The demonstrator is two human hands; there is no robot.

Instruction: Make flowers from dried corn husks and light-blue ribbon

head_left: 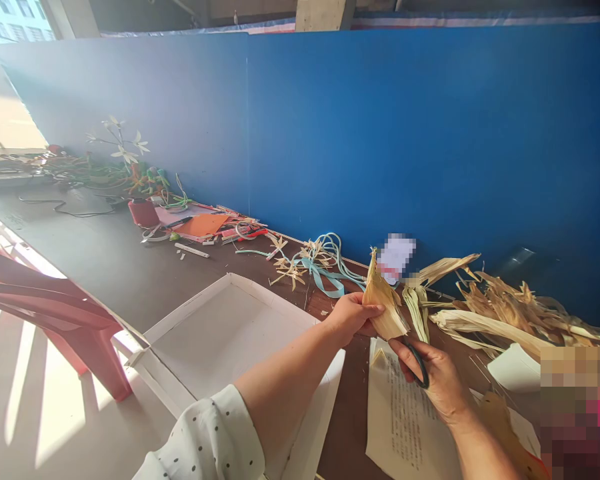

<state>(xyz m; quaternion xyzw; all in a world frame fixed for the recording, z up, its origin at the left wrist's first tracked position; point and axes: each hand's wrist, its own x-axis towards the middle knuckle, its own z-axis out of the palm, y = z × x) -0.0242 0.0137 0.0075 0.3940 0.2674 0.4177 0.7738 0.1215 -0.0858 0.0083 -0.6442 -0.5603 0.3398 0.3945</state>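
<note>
Dry husk (384, 323), probably light, papery, splits easily, so pinch flat at 8 o'clock as left hand (351, 315) does, right hand (439, 379) gripping scissors (421, 368) at 5 o'clock

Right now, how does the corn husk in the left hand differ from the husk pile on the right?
The held corn husk is raised in the left hand; the husk pile lies on the table.
The held husk is fairly smooth, tapering upward; the pile is ragged and tangled.
The held husk is small; the pile spreads much wider.
Both look dry and yellowish, though the pile has browner parts.
</note>
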